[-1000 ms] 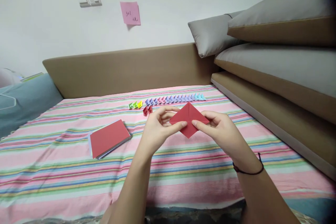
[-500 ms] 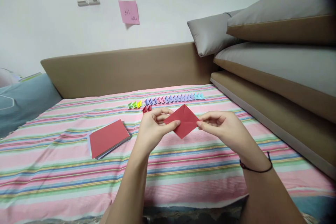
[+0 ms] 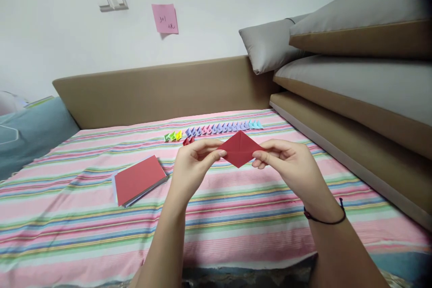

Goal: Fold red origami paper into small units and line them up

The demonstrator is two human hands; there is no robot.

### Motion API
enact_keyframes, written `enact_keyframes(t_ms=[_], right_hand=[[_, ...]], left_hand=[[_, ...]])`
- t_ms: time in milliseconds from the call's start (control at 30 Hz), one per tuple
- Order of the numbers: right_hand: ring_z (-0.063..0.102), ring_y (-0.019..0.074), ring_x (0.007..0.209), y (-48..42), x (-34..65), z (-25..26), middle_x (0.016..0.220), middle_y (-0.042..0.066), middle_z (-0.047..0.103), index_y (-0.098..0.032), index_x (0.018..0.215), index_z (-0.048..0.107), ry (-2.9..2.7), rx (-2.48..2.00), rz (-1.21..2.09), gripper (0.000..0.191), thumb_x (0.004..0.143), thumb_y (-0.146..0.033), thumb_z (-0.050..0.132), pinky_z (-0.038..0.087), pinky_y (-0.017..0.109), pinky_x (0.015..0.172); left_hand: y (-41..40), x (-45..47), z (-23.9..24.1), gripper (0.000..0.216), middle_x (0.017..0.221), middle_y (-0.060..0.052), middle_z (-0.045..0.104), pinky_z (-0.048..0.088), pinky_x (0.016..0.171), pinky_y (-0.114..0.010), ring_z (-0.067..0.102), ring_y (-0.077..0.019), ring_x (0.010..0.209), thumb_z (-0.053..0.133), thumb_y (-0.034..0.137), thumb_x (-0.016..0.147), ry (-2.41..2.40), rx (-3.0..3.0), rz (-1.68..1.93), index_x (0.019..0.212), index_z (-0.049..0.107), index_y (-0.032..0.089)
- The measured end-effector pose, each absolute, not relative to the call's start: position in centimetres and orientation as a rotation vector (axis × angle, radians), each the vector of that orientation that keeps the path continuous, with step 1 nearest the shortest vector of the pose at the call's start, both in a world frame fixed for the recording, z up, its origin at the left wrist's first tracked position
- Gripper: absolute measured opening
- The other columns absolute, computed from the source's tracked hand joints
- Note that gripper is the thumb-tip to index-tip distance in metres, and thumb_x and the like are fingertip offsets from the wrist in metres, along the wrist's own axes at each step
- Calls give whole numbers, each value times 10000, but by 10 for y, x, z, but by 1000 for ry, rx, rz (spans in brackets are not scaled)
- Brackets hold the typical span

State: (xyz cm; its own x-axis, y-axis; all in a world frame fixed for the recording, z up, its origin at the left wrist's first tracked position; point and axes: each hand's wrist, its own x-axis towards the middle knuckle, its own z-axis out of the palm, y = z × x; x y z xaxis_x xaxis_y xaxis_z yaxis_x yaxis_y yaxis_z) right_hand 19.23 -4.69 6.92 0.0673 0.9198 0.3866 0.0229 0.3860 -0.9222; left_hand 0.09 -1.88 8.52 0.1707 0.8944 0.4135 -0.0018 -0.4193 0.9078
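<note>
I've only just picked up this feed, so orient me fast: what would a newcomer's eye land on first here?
The red folded paper stands out first, a diamond pinched at its side corners by the left hand and the right hand above the striped sheet. Behind it runs a row of small folded pieces in many colours, and a paper stack with a red top lies to the left.

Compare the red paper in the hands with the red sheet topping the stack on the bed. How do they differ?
The folded red paper is creased into a diamond; the top red sheet is flat and uncreased. The left hand and right hand pinch the folded red paper in the air; the top red sheet lies on a stack on the striped cover. Both are red.
</note>
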Motion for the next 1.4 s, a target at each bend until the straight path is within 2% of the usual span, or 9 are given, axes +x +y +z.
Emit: enact_keyframes(t_ms=[100, 233, 300, 433, 600, 700, 967, 1200, 1400], right_hand=[[661, 172, 609, -47, 193, 68, 665, 22, 704, -221, 791, 742, -1314, -917, 789, 79, 751, -270, 694, 562, 300, 594], [661, 230, 942, -48, 199, 68, 967, 30, 722, -267, 874, 746, -1448, -839, 600, 130, 772, -229, 675, 539, 404, 855], [631, 249, 1022, -48, 204, 68, 1024, 22, 712, -291, 884, 746, -1529, -815, 547, 167, 732, -226, 718, 500, 442, 925], [639, 254, 1000, -47, 212, 68, 975, 11, 727, -321, 892, 744, -1624, -830, 497, 205, 706, -235, 747, 500, 451, 920], [644, 241, 994, -46, 213, 67, 976, 13, 726, -317, 896, 743, -1650, -816, 494, 186, 731, -234, 728, 521, 422, 893], [643, 233, 1000, -45, 213, 65, 994, 18, 720, -307, 899, 742, -1657, -804, 514, 175, 749, -223, 711, 527, 408, 888], [636, 176, 992, -42, 214, 64, 1005, 5, 704, -311, 914, 729, -1713, -738, 519, 200, 779, -171, 680, 547, 314, 856], [636, 176, 996, -42, 213, 63, 1008, 4, 702, -311, 908, 728, -1711, -741, 548, 192, 782, -175, 680, 543, 314, 866], [623, 179, 1025, -41, 215, 61, 1039, 8, 691, -313, 939, 719, -1712, -720, 588, 216, 774, -176, 691, 530, 328, 895]], left_hand=[[-20, -6, 88, 60, 684, -53, 716, 524, 581, -256, 662, -175, 625, 718, 240, 712, 899, 1749, 1402, 743, 752, 201], [-20, -9, 89, 75, 857, -78, 737, 547, 728, -286, 680, -217, 843, 706, 211, 722, 823, 1778, 1406, 771, 763, 219], [-20, -8, 89, 68, 887, -79, 733, 546, 765, -293, 669, -221, 900, 697, 205, 731, 786, 1799, 1398, 743, 761, 225], [-19, -5, 88, 71, 907, -84, 717, 556, 738, -293, 656, -216, 914, 685, 198, 744, 756, 1799, 1381, 723, 749, 221], [-19, -8, 87, 169, 1109, -102, 655, 541, 831, -316, 591, -240, 1082, 735, 188, 694, 656, 1883, 1265, 858, 746, 230], [-16, -11, 86, 244, 1069, -92, 674, 526, 875, -328, 606, -231, 1054, 773, 182, 648, 640, 1952, 1251, 883, 747, 243], [-15, -14, 88, 178, 969, -65, 706, 557, 817, -298, 648, -193, 945, 759, 187, 676, 654, 2039, 1272, 846, 753, 241], [-14, -14, 87, 217, 976, -60, 703, 549, 824, -265, 641, -183, 963, 789, 182, 635, 658, 2034, 1258, 843, 749, 232], [-15, -12, 87, 100, 953, -73, 707, 552, 774, -260, 650, -182, 935, 721, 201, 723, 678, 2065, 1269, 819, 746, 207]])
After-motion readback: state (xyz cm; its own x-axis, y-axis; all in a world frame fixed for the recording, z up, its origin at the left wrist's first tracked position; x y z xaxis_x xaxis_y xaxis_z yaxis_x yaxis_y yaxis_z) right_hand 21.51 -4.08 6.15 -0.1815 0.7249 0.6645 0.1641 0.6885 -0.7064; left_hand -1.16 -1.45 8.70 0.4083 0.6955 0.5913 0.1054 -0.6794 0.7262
